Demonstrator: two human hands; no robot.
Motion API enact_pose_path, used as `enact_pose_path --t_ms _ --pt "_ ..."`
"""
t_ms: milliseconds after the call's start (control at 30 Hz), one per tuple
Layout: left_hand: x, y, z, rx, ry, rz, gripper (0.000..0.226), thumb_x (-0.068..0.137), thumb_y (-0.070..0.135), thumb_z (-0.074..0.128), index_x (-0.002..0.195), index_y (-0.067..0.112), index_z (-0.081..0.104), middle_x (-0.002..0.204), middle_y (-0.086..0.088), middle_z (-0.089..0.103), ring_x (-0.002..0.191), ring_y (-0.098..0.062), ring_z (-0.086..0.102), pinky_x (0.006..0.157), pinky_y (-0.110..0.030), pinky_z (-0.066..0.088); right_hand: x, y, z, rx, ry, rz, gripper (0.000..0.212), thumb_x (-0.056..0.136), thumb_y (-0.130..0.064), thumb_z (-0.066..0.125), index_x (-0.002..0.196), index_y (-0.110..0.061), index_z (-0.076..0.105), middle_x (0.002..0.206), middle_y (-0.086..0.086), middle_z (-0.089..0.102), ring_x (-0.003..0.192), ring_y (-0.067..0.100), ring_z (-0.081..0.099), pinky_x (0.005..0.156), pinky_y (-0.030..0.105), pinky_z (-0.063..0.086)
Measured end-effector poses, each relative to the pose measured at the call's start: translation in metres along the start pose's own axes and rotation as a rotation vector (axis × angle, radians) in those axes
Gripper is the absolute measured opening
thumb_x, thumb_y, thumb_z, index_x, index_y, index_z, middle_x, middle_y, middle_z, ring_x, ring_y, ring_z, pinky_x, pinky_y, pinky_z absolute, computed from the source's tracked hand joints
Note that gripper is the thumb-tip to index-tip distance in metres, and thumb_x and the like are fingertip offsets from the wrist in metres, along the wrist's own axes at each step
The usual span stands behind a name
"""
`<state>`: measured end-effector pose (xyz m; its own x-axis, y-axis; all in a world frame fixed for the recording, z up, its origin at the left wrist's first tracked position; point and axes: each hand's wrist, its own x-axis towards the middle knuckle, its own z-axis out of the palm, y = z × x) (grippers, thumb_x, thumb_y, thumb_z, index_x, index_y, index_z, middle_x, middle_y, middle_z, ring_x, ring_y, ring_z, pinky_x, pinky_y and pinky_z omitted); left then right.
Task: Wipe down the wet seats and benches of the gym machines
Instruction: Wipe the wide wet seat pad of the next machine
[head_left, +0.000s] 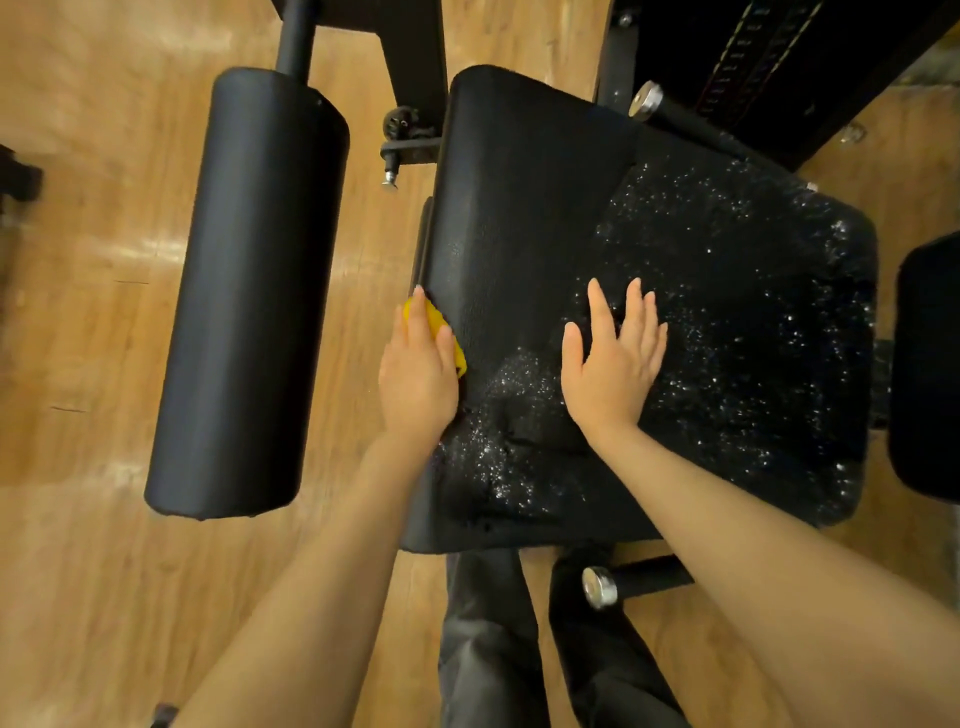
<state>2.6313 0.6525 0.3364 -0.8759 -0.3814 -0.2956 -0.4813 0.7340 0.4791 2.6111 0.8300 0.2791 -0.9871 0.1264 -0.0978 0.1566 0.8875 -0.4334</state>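
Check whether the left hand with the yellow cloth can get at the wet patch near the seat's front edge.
Probably yes. The left hand holds the yellow cloth at the seat edge, right beside the wet patch; nothing lies between. The right hand rests flat farther right.

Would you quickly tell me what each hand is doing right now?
Left hand: gripping the yellow cloth at the black padded seat's left edge.
Right hand: open, flat on the seat.
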Motion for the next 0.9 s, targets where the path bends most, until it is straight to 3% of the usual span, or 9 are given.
enact_pose_path --t_ms 167,267,367,467,567,700,833,900 --pt "0.064 0.012 -0.016 -0.120 -0.140 -0.036 0.053 0.105 0.034 0.030 0.154 0.020 0.015 0.154 -0.008 0.032 0.138 -0.026 0.034 0.114 -0.036 0.024 0.000 0.001 0.002 0.004 0.012 -0.011 0.052 0.098 -0.044 0.036 0.148 -0.030 0.032 0.159 0.011 0.018 0.148 0.028 0.010 0.119 0.049 0.008" --pt "0.033 0.001 -0.016 -0.192 -0.118 0.095 0.054 0.105 0.027 0.034 0.154 0.016 0.015 0.159 -0.005 0.020 0.145 -0.017 0.019 0.116 -0.021 0.011 0.000 0.000 0.002 -0.004 0.026 -0.004 0.053 0.098 -0.045 0.034 0.148 -0.030 0.032 0.159 0.010 0.018 0.148 0.028 0.010 0.120 0.049 0.009" --pt "-0.023 -0.017 -0.006 -0.097 -0.053 0.130 0.054 0.104 0.029 0.035 0.153 0.018 0.017 0.161 -0.005 0.014 0.147 -0.016 0.013 0.118 -0.025 0.012 0.000 0.000 0.002 -0.007 0.021 -0.005 0.053 0.098 -0.045 0.032 0.148 -0.031 0.031 0.160 0.010 0.017 0.148 0.028 0.010 0.120 0.049 0.009" --pt "-0.085 -0.035 0.009 0.098 0.015 0.074 0.055 0.101 0.037 0.031 0.153 0.021 0.020 0.160 -0.012 0.014 0.146 -0.027 0.021 0.113 -0.042 0.031 0.000 0.000 0.002 -0.010 0.023 -0.007 0.053 0.097 -0.045 0.031 0.148 -0.030 0.031 0.159 0.010 0.018 0.148 0.028 0.010 0.120 0.049 0.009" --pt "-0.115 -0.040 0.019 0.193 0.042 0.020 0.055 0.099 0.039 0.027 0.151 0.021 0.022 0.158 -0.017 0.020 0.143 -0.034 0.026 0.113 -0.050 0.031 0.000 0.000 0.002 -0.015 0.029 -0.007 0.053 0.098 -0.045 0.031 0.148 -0.030 0.032 0.159 0.010 0.018 0.148 0.028 0.011 0.120 0.049 0.010" --pt "-0.063 -0.033 0.012 0.124 0.029 0.010 0.056 0.100 0.040 0.025 0.151 0.017 0.024 0.155 -0.014 0.031 0.141 -0.031 0.032 0.112 -0.051 0.030 0.000 0.000 0.003 -0.024 0.032 -0.008 0.053 0.098 -0.045 0.031 0.149 -0.030 0.031 0.159 0.010 0.018 0.148 0.028 0.011 0.120 0.049 0.010" --pt "0.011 -0.019 -0.005 0.044 -0.014 0.075 0.053 0.103 0.032 0.034 0.152 0.020 0.021 0.147 -0.013 0.043 0.119 -0.037 0.052 0.093 -0.048 0.044 -0.001 0.000 0.002 -0.023 0.035 -0.010 0.052 0.098 -0.044 0.032 0.149 -0.030 0.030 0.159 0.011 0.018 0.148 0.028 0.011 0.120 0.049 0.009" --pt "0.012 -0.013 -0.009 0.006 -0.014 0.123 0.053 0.104 0.031 0.034 0.153 0.021 0.019 0.151 -0.010 0.038 0.124 -0.033 0.049 0.099 -0.040 0.041 -0.001 0.000 0.003 -0.022 0.037 -0.009 0.052 0.098 -0.044 0.032 0.149 -0.031 0.030 0.159 0.010 0.018 0.148 0.028 0.011 0.120 0.048 0.009"
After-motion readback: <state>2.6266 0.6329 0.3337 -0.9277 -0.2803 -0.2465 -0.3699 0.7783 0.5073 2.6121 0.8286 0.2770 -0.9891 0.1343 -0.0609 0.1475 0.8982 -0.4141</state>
